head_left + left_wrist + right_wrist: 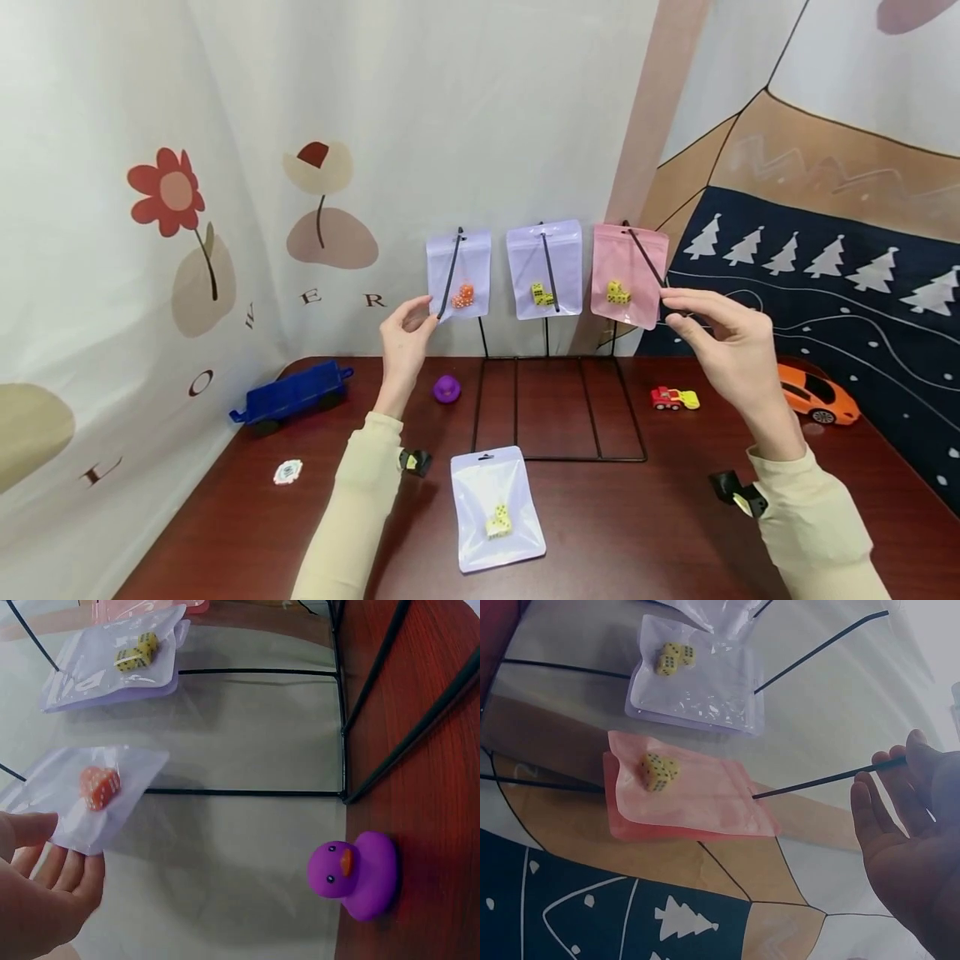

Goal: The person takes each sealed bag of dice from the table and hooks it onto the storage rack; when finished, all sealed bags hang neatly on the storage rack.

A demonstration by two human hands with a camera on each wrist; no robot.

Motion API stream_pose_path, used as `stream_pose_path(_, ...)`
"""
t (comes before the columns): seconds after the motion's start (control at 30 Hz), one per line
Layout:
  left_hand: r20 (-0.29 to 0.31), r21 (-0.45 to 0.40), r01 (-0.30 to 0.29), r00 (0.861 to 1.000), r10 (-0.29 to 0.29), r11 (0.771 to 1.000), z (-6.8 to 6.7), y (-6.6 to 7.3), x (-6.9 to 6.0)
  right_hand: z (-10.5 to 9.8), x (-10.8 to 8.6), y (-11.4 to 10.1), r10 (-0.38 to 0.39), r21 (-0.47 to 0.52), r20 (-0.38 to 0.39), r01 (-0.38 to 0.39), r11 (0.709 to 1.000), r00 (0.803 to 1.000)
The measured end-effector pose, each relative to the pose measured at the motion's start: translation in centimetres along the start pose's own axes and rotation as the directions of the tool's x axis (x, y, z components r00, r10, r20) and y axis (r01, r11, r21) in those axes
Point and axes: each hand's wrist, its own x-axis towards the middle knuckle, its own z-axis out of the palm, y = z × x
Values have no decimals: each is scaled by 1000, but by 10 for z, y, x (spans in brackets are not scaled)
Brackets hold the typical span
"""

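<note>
Three zip pouches with dice hang on the hooks of a black wire display rack (525, 457). My left hand (407, 337) pinches the side edge of the left lavender pouch (478, 260), which holds orange dice (99, 787). The middle lavender pouch (527, 258) has yellow dice. At the right hangs a pink pouch (637, 250), also with yellow dice (658, 772). My right hand (731, 350) pinches the front end of this pouch's hook (817, 781), apart from the pouch. Another lavender pouch (487, 479) with yellow dice lies flat on the table in front of the rack.
A purple rubber duck (367, 877) sits left of the rack, near a blue toy trailer (296, 393) and a white poker chip (287, 472). To the right are a small red and yellow toy car (675, 398) and an orange toy car (821, 393). Printed curtains hang behind.
</note>
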Motion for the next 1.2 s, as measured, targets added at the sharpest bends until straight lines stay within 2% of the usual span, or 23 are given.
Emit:
stream_pose_path(0.13, -32, 24, 36, 999, -35, 999, -3, -3, -1, 0, -3, 2, 17, -4, -2, -17, 1000, 1000)
stream_pose_path(0.23, -54, 23, 38, 998, -36, 999, -5, -2, -1, 0, -4, 3, 18, 0, -6, -18, 1000, 1000)
stream_pose_path(0.33, -78, 31, 41, 996, -38, 999, -7, 3, -3, 0, -3, 1, 9, 2, -2, -9, 1000, 1000)
stream_pose_path(0.4, -73, 46, 45, 996, -41, 998, -9, 9, -7, 0, -3, -2, 5, -1, 3, -5, 1000, 1000)
stream_pose_path(0.5, 13, 102, 53, 998, -55, 993, -14, 20, -19, 0, -1, -5, 8, -6, 7, -8, 1000, 1000)
stream_pose_path(0.6, 152, 186, 43, 986, -72, 982, -21, 39, -40, 4, 0, -6, 12, 4, 22, -12, 1000, 1000)
stream_pose_path(0.67, 243, 251, 29, 966, -92, 967, -26, 54, -57, 6, 0, -6, 7, 20, 30, -8, 1000, 1000)
stream_pose_path(0.73, 310, 310, 17, 943, -118, 951, -29, 66, -74, 8, 0, -6, 0, 34, 32, -1, 999, 999)
stream_pose_path(0.77, 340, 332, 10, 931, -130, 943, -31, 68, -80, 8, 0, -6, -2, 37, 30, 0, 999, 1000)
stream_pose_path(0.87, 417, 395, -11, 893, -168, 918, -37, 58, -96, 7, 0, -6, -9, 37, 22, 8, 999, 1000)
stream_pose_path(0.93, 475, 435, -14, 853, -216, 900, -42, 47, -104, 5, 1, -6, -13, 31, 17, 12, 999, 1000)
stream_pose_path(1.0, 532, 466, -26, 807, -257, 884, -46, 35, -111, 3, 1, -6, -15, 24, 16, 15, 1000, 1000)
stream_pose_path(1.07, 581, 492, -29, 755, -303, 870, -49, 31, -120, 2, 2, -7, -13, 15, 13, 13, 1000, 1000)
stream_pose_path(1.13, 613, 499, -33, 719, -327, 866, -50, 27, -129, 0, 2, -8, -7, 3, 15, 7, 1000, 1000)
stream_pose_path(1.2, 639, 500, -40, 691, -337, 865, -51, 24, -138, -2, 1, -6, -1, -7, 16, 1, 1000, 1000)
